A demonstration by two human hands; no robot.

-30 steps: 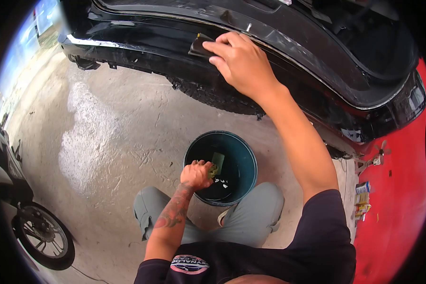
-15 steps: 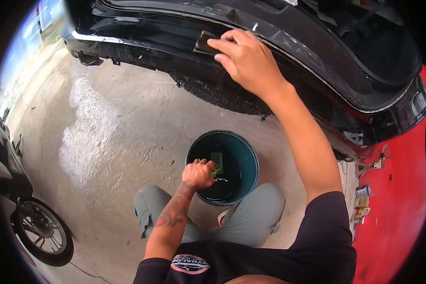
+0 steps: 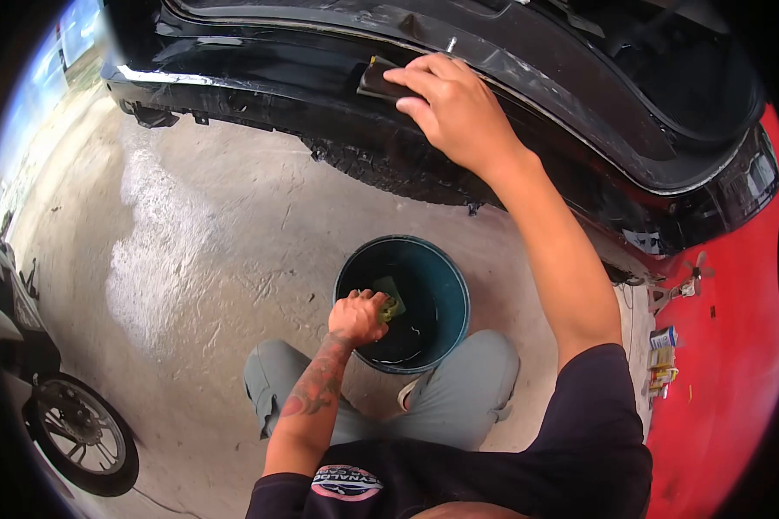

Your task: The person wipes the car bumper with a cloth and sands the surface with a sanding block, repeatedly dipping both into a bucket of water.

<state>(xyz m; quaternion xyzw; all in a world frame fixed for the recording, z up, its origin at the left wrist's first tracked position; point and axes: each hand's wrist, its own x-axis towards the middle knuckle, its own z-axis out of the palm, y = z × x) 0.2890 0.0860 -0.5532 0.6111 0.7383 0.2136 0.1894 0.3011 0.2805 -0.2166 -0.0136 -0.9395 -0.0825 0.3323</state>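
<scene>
Over the left side of a dark green bucket (image 3: 466, 303), my left hand (image 3: 357, 317) is closed around a crumpled yellow-green cloth (image 3: 392, 307). A flat rectangular piece (image 3: 398, 292) shows inside the bucket beside the cloth, above dark water. Up at the black car body panel (image 3: 273, 65), my right hand (image 3: 459, 104) pinches a dark sanding block (image 3: 375, 80) between thumb and fingers. The block lies against the panel's glossy surface, with a thin sheet edge showing at its left end.
A motorcycle wheel (image 3: 82, 432) stands at the lower left. A wet patch (image 3: 160, 251) marks the concrete floor. At the right are a red surface (image 3: 727, 372) and several small containers (image 3: 663, 359). My knees flank the bucket.
The view has shifted slightly. The cloth in my left hand and the flat piece in the bucket sit at a slightly different angle. The right hand still holds the block on the panel.
</scene>
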